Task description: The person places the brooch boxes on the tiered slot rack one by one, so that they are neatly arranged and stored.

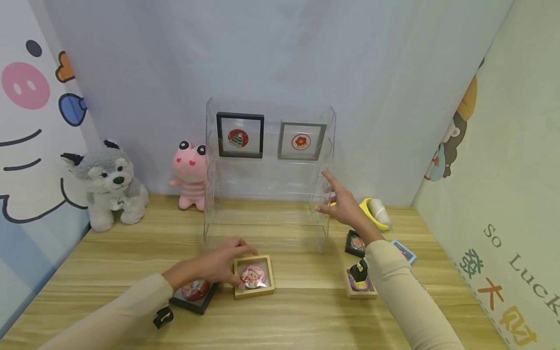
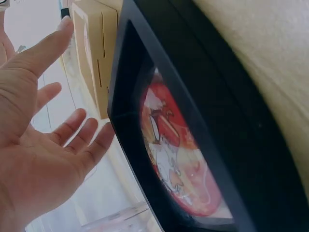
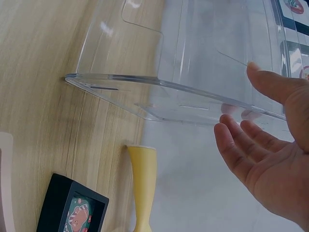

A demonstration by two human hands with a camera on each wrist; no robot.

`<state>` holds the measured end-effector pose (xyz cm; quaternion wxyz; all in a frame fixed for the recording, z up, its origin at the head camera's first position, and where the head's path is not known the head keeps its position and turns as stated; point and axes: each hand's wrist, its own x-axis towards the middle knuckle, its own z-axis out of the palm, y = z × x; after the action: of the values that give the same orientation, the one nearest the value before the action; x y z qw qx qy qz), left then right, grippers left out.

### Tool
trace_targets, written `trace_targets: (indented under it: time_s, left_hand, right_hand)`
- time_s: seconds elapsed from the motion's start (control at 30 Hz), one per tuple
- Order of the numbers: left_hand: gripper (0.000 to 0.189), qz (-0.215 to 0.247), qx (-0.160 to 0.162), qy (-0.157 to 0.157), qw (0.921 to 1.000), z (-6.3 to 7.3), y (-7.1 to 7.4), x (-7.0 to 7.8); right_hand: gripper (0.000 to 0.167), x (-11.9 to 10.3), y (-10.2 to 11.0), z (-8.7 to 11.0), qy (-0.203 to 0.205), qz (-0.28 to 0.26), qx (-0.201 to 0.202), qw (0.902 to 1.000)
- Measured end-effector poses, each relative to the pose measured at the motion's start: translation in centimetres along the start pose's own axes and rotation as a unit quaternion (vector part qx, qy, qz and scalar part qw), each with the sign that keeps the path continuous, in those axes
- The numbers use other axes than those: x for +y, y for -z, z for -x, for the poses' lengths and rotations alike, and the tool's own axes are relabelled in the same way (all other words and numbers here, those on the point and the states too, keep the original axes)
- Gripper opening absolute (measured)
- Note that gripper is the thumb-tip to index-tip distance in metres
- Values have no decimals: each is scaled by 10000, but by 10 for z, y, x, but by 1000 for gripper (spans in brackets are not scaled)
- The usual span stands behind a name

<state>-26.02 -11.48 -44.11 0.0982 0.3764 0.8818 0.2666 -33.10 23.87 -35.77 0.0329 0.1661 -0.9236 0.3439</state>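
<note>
My left hand point(image 1: 218, 263) reaches to the left side of a light wooden picture frame point(image 1: 254, 276) with a pink cartoon badge inside, thumb and fingers spread apart. In the left wrist view a black frame point(image 2: 212, 111) with a red badge lies close beside that hand. My right hand point(image 1: 346, 206) is at the right side of a clear acrylic tiered stand point(image 1: 267, 233), its thumb and fingers apart on either side of the panel's edge; contact is unclear. High on the stand sit a black frame point(image 1: 240, 154) and a grey frame point(image 1: 302, 156).
At the right lie a small black frame point(image 1: 355, 243), a blue frame point(image 1: 403, 251) and a wooden frame point(image 1: 361, 293), near a yellow-and-white object point(image 1: 377, 214). A plush husky point(image 1: 111, 180) and a pink plush frog point(image 1: 191, 170) sit left of the stand.
</note>
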Motion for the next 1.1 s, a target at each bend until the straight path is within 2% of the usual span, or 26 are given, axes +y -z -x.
trace_targets:
  time_s: [0.23, 0.57, 0.9, 1.1]
  left_hand:
    - [88, -126, -339, -9, 9993, 1, -1, 5]
    - [94, -229, -479, 220, 9983, -1, -3, 9]
    - [86, -179, -611, 286, 9976, -7, -2, 10]
    - [99, -317, -636, 301, 9970, -9, -4, 12]
  right_hand:
    - [95, -1, 2, 1, 20, -33, -18, 10000]
    - [95, -1, 0, 0, 50, -35, -52, 10000]
    - [95, -2, 2, -1, 13, 19, -63, 10000]
    - [95, -1, 1, 0, -7, -36, -61, 10000]
